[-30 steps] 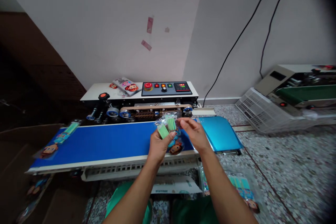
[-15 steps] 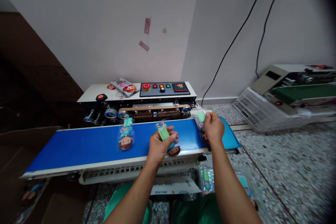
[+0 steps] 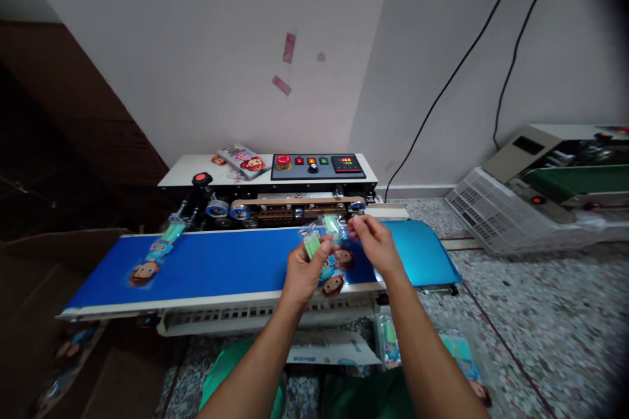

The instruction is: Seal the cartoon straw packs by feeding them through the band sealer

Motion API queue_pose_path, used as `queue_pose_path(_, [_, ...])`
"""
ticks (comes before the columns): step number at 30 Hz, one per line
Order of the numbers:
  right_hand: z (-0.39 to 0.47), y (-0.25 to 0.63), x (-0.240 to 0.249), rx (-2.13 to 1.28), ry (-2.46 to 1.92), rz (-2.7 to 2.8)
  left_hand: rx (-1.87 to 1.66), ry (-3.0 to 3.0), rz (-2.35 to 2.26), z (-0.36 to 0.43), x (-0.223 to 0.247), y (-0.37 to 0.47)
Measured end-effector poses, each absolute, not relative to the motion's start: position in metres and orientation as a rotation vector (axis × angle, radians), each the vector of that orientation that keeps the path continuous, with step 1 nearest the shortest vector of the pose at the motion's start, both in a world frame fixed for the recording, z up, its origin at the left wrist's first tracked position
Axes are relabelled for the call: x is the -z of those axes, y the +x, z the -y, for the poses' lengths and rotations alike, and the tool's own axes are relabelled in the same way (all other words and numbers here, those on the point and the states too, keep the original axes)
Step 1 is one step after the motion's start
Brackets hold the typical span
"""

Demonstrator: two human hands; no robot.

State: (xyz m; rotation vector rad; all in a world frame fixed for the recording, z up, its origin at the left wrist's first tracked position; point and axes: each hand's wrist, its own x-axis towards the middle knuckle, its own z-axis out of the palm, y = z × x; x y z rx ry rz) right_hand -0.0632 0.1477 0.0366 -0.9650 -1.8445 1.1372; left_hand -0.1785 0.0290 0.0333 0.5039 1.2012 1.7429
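A clear packet with a green part and a cartoon figure (image 3: 332, 285) is in my left hand (image 3: 305, 268), thumb pressed on its upper part, above the blue belt. Just behind it, a second packet (image 3: 344, 258) lies on the belt with its top at the sealing machine's edge. My right hand (image 3: 374, 242) is beside that packet's upper right, fingers pinched together; whether they grip its edge is too small to tell. Farther left, another packet (image 3: 160, 250) lies slanted on the blue belt (image 3: 236, 262).
Behind the belt stands the machine's control panel (image 3: 318, 167), with a packet (image 3: 248, 160) on its top. Cardboard boxes (image 3: 113, 366) are at left. More packets (image 3: 459, 353) lie low at right, and a white crate (image 3: 484, 216) stands beyond.
The packet on the belt has travelled left and now slants. The one by my right hand has also shifted left, behind the held packet. My right hand has moved left, nearer my left hand.
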Motion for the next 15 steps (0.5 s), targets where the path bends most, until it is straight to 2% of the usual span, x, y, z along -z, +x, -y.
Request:
queue_pose_path(3, [-0.123,-0.066,-0.047,-1.495,-0.688,1.892,-1.847,0.593,-1.304,-0.029,-0.036,-0.179])
queue_pose_path(6, [-0.108,-0.070,-0.048,-1.542,-0.647,1.918,-1.886,0.739,-1.386,-0.029,-0.038,-0.178])
queue_pose_path(9, [-0.108,-0.065,-0.045,-1.479,-0.710,1.869,-1.856,0.864,-1.389,-0.028,-0.037,-0.177])
queue_pose_path(15, [-0.150,-0.019,-0.036,-1.079,-1.105,1.647,-1.760,0.878,-1.309,-0.027,-0.037,-0.177])
